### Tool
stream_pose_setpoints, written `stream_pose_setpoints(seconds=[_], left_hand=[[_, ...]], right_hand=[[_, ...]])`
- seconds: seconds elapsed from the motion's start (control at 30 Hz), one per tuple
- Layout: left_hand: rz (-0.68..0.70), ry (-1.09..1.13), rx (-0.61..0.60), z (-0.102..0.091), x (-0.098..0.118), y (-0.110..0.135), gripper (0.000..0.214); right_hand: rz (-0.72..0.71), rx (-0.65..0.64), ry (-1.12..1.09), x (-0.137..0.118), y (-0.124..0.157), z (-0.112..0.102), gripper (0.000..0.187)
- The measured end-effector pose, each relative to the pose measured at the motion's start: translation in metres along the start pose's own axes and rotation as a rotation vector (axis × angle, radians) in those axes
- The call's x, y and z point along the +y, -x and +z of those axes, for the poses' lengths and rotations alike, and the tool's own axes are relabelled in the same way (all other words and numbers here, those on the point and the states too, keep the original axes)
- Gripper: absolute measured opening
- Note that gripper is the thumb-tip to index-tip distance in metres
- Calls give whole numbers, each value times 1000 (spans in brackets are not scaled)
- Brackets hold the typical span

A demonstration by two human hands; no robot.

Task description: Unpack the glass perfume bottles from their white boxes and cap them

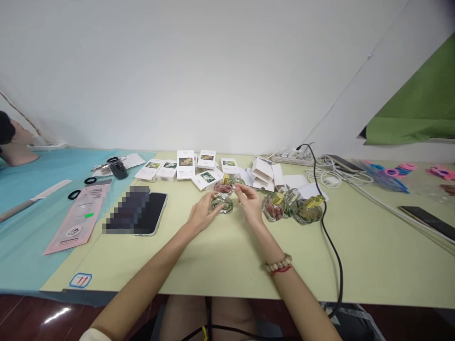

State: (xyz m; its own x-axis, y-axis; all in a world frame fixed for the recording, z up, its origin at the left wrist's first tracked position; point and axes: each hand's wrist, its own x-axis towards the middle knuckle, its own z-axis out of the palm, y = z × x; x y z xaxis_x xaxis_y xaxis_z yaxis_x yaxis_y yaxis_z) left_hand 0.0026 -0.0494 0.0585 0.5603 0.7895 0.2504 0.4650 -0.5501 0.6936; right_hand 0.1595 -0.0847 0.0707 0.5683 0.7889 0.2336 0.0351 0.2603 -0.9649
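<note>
A squat round glass bottle (222,205) with green leafy bits inside stands on the table in front of me. My left hand (203,214) grips it from the left, fingers behind and thumb across its front. Just right of its neck, my right hand (250,204) is raised with thumb and forefinger pinched together; what they hold is too small to make out. Directly behind stands another bottle (222,188) with reddish contents and a gold cap. To the right of my right hand are a bottle of red petals (273,210), a greenish bottle (290,206) and a gold-capped bottle (306,214).
Several small white boxes (186,165) and opened cartons (263,171) line the back. A phone (151,215) and pink packet (80,218) lie left, near a dark jar (117,168). A black cable (332,246) crosses the table on the right, beside white cords (322,173).
</note>
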Motion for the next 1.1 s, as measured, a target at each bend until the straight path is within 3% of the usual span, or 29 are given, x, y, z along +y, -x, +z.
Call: stream_pose_setpoints(seconds=[0.2,0.47,0.73,0.83,1.1], left_hand=[[45,-27,-31,2,-2,-1,41],[82,-26,-25,1,-3,-1,39],[99,-18,-19,3,-8,-2,39],[109,-13,-22,3,-8,-2,38],[104,-21,-27,2,-7,-1,38]], right_hand=[[-243,-229,251,-6,6,1,21],[-312,-281,411,-1,5,0,18],[-122,-292,335,-3,5,1,41],[-116,-341,320,-6,5,1,49],[-40,-302,282,-7,4,1,52]])
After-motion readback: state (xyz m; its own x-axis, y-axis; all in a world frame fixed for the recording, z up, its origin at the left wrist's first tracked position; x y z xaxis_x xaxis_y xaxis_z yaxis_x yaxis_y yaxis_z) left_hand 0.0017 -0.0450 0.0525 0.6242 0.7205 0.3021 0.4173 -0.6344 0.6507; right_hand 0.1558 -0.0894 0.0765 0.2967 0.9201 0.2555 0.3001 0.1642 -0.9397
